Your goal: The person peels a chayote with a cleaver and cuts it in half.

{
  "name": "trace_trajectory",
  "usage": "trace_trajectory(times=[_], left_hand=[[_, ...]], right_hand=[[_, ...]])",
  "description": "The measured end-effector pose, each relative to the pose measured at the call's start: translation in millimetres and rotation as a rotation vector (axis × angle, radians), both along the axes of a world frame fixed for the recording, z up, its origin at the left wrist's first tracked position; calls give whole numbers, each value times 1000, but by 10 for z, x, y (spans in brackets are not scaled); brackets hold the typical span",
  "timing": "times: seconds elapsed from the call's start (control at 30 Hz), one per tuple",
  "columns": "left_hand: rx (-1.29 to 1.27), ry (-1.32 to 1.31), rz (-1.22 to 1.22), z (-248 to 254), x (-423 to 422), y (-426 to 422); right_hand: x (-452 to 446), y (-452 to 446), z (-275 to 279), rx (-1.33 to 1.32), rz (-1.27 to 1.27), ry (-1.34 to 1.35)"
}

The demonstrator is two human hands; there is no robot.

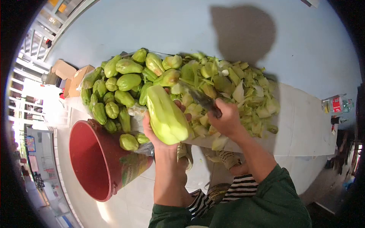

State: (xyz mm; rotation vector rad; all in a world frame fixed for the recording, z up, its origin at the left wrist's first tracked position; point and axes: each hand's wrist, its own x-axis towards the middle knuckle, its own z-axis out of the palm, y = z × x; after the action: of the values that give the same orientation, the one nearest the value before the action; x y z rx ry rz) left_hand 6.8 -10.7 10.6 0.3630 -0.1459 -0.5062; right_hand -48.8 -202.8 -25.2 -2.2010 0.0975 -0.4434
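A large peeled pale-green chayote rests in my left hand, whose fingers wrap round its sides. My right hand is closed on the dark handle of a knife, its blade blurred and pointing up and left, just right of the chayote. Behind my left hand lies a heap of whole green chayotes. A wide pile of cut peelings spreads under and beyond the knife.
A red bucket lies tilted at the lower left, its mouth facing left. Cardboard boxes stand at the far left. A plastic bottle is at the far right. My sandalled feet are below the pile, near its front edge.
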Motion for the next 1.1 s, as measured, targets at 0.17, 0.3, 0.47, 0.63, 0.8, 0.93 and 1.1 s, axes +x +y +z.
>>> trace_trajectory(times=[0.17,0.3,0.47,0.63,0.8,0.93,1.1], left_hand=[[222,264,288,16,-23,-15],[168,355,201,55,-60,-25],[232,327,260,117,-137,-88],[245,379,179,104,-130,-84],[280,296,369,-38,-42,-55],[247,237,271,-43,-43,-3],[202,272,228,-86,-60,-6]], right_hand=[[-50,85,36,-210,202,-443],[-85,191,85,-295,321,-517],[-89,225,57,-368,290,-555],[-105,243,85,-363,290,-556],[-110,240,56,-233,110,-332],[-88,185,39,-264,200,-384],[-108,171,135,-271,306,-419]])
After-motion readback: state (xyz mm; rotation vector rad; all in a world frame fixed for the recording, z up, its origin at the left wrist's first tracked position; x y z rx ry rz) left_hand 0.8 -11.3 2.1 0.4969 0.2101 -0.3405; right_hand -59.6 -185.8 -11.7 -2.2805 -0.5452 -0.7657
